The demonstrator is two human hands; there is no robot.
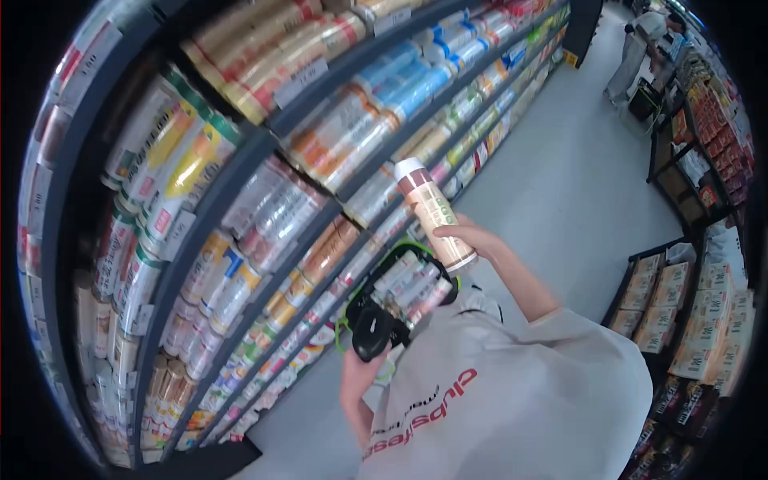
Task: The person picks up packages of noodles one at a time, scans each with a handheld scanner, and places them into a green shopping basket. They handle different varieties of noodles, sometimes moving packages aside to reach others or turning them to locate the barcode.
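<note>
My right hand is wrapped round the lower part of a cream and brown canister with a white cap. It holds the canister tilted, cap toward the shelves. Lower left, my left hand is at a dark rounded object beside a black shopping basket with a green rim. The fingers of that hand are largely hidden behind the object. Several clear-wrapped packages lie in the basket, which is below the canister and close to my body.
Tall dark shelves packed with bottles and cylindrical packs run along the left. A grey aisle floor stretches away. Dark display racks with boxed goods line the right. Farther up the aisle, a person bends near another dark basket.
</note>
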